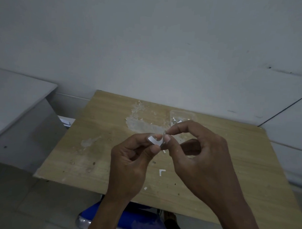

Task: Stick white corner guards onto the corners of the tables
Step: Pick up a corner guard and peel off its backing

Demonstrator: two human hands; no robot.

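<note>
White corner guard (154, 140) pinched between both hands, left hand (129, 165), right hand (197, 156), above wooden table (93, 146)

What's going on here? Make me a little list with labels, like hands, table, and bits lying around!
left hand: pinches a small white corner guard above the table
right hand: fingertips pinch the guard's other end
table: light wood, top scuffed, with pale peeled patches
bits lying around: L-shaped white scrap, more white scraps farther back
under table: blue chair
</note>
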